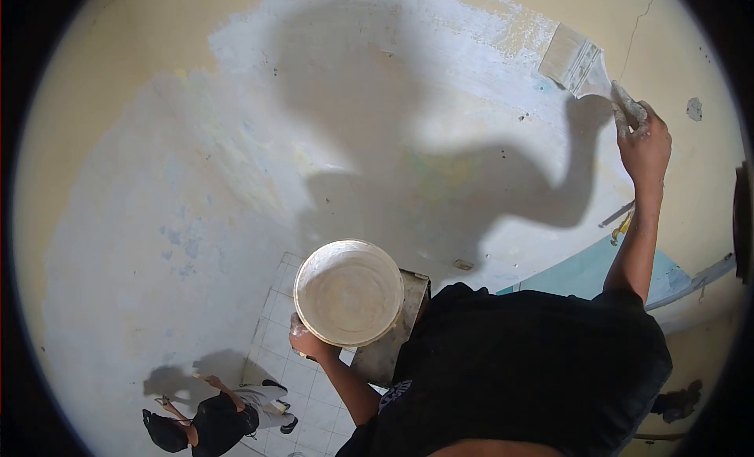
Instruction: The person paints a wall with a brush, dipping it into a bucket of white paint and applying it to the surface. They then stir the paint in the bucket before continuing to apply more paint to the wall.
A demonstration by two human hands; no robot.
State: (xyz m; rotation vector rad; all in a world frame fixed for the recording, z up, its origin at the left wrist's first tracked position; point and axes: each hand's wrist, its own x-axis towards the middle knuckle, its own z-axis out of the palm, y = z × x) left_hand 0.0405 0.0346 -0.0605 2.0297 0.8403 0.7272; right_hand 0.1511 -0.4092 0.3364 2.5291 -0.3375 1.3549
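Observation:
My right hand point(646, 143), its fingers smeared with white, is closed round the handle of a wide paintbrush point(573, 58) high on the right. The bristles lie against the wall point(353, 135), beside a fresh white streak on the yellowish paint. Lower down, my left hand point(311, 341) grips a round white bucket point(349, 293) by its side, with the fingers partly hidden beneath it. Whitish residue coats the inside of the bucket, and its mouth faces up toward me.
Below left, another person point(216, 416) in dark clothes stands close to the wall, arms raised. A worn board or platform point(389, 343) is under me, above a tiled floor point(314, 410). A crack point(638, 29) runs down the upper right wall.

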